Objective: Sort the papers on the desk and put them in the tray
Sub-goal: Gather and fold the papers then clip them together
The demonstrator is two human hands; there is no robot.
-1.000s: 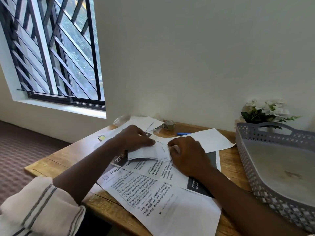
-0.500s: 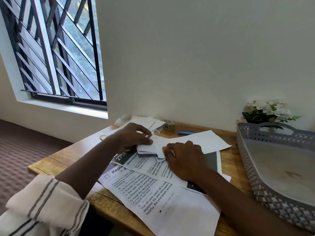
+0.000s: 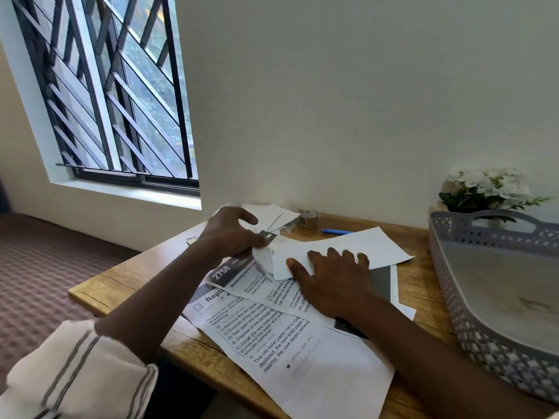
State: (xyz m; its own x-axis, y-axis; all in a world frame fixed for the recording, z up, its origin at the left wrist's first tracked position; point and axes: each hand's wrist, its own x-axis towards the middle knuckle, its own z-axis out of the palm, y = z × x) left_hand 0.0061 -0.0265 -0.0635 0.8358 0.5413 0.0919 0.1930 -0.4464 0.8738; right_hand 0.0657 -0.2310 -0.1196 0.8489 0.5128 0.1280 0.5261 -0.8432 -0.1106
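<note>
Printed and blank papers lie overlapping on the wooden desk [image 3: 121, 282]. A large printed sheet [image 3: 302, 358] reaches the near edge. A blank white sheet [image 3: 375, 244] lies across the back of the pile. My right hand [image 3: 329, 279] presses flat on the pile, fingers spread over the white sheet's near edge. My left hand [image 3: 230, 234] pinches a few small paper pieces [image 3: 266, 255] lifted just above the pile. The grey perforated tray [image 3: 472, 328] stands at the right with nothing in it.
Small folded papers [image 3: 272, 214], a tape roll [image 3: 308, 219] and a blue pen [image 3: 334, 231] lie at the desk's back by the wall. White flowers [image 3: 490, 186] stand behind the tray. A barred window is at the left, carpet below.
My left hand has drawn the small paper pieces left and up off the pile. My right hand has opened flat and slid right onto the white sheet.
</note>
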